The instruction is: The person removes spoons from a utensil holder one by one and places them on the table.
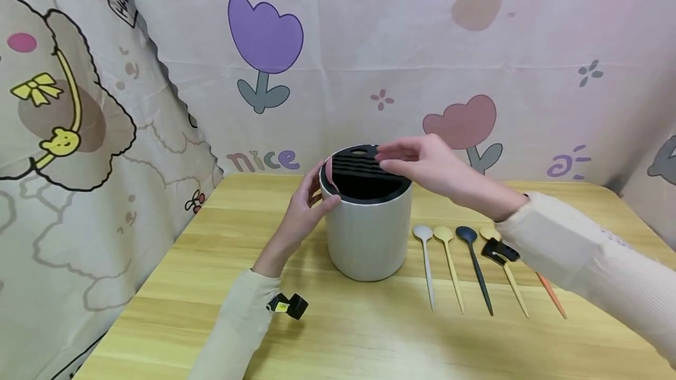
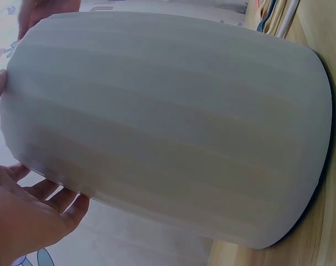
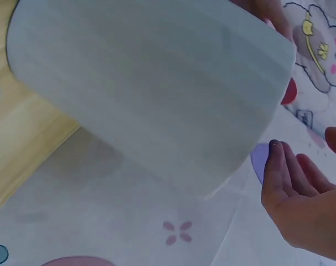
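Observation:
A white round utensil holder [image 1: 367, 239] with a black slotted insert [image 1: 364, 183] in its top stands upright on the table. At the left of its opening, a pink spoon [image 1: 330, 175] shows its rounded head above the rim. My left hand [image 1: 306, 201] grips the upper left side of the holder, thumb near the front rim and fingers round the side, as the left wrist view also shows. Over the right part of the opening hovers my right hand [image 1: 422, 157], fingers loosely extended; in the right wrist view this hand [image 3: 300, 194] holds nothing.
Right of the holder lie several spoons in a row: a white one [image 1: 425, 260], a yellow one [image 1: 449, 263], a dark blue one [image 1: 475, 263], another yellow one [image 1: 514, 286] and an orange one [image 1: 551, 295], partly hidden by the right sleeve. A printed cloth [image 1: 348, 28] hangs behind the wooden table [image 1: 369, 333].

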`<state>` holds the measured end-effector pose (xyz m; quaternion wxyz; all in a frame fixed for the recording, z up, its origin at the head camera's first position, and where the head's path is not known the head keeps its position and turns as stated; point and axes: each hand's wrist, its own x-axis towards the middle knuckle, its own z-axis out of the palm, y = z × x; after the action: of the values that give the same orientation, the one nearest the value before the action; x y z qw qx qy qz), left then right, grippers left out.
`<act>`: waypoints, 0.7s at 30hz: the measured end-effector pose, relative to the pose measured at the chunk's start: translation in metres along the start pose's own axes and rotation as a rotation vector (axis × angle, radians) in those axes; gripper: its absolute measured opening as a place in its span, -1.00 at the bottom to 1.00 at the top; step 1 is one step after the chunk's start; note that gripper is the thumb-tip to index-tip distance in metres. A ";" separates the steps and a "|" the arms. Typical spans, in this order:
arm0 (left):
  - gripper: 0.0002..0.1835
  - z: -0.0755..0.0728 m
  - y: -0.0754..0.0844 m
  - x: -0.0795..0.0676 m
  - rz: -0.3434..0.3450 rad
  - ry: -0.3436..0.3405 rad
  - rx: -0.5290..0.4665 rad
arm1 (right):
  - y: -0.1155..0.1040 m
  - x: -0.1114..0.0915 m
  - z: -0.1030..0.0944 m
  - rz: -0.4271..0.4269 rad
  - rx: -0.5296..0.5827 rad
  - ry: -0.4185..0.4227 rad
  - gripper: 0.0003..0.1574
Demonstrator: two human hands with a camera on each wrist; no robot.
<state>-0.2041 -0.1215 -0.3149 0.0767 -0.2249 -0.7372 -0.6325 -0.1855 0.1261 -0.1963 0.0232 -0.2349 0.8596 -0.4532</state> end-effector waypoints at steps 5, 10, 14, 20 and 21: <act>0.05 -0.001 0.000 -0.002 0.007 -0.008 -0.010 | -0.008 0.022 0.017 0.033 0.047 -0.039 -0.51; 0.01 -0.002 0.001 -0.003 0.006 -0.014 -0.020 | -0.018 0.034 0.032 0.044 0.073 -0.036 -0.52; -0.03 -0.002 0.001 -0.003 -0.006 -0.026 -0.037 | -0.024 0.041 0.040 0.053 0.102 -0.047 -0.49; -0.05 -0.003 0.002 -0.004 -0.005 -0.042 -0.059 | -0.027 0.048 0.049 0.055 0.142 -0.085 -0.40; -0.05 -0.003 0.002 -0.004 -0.006 -0.045 -0.059 | -0.027 0.048 0.050 0.052 0.150 -0.087 -0.39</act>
<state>-0.1999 -0.1251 -0.3138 0.0517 -0.2392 -0.7204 -0.6489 -0.2055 0.0545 -0.1956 0.0898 -0.2299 0.8273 -0.5047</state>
